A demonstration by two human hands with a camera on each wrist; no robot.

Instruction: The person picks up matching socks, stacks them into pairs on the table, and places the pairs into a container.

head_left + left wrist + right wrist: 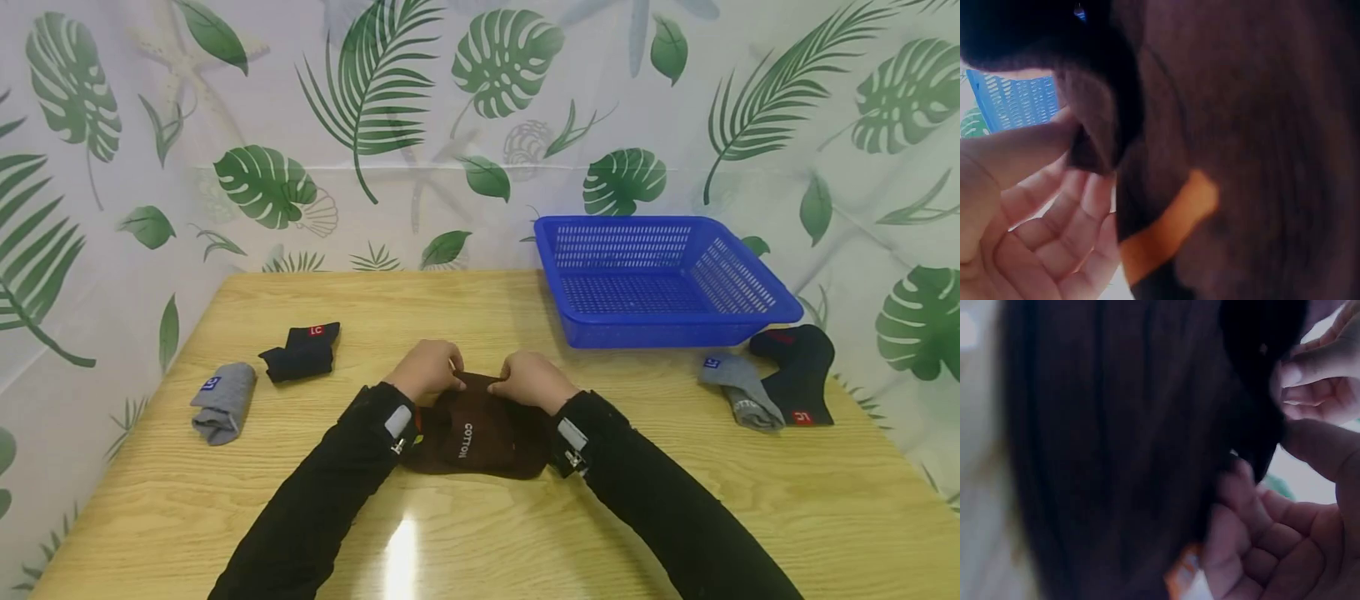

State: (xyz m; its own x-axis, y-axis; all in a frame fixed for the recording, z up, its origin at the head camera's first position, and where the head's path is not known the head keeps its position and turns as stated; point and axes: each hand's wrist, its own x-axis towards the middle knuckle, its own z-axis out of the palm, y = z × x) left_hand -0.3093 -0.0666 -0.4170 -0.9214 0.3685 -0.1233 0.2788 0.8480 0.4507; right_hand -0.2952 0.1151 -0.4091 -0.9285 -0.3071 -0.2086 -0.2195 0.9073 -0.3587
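Left hand (pixel 429 368): pinching the ribbed brown sock (pixel 487 429);
Right hand (pixel 537 382): pinching its far edge;
Blue basket (pixel 667 333): standing perforated, rectangular, flared

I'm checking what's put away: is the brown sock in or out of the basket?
Out: both hands grip the brown sock, clearly apart from the blue basket.

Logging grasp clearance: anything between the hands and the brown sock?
Nothing visible. The left hand and right hand pinch the brown sock directly at its far edge. The basket stands beyond, to the right, not in between.
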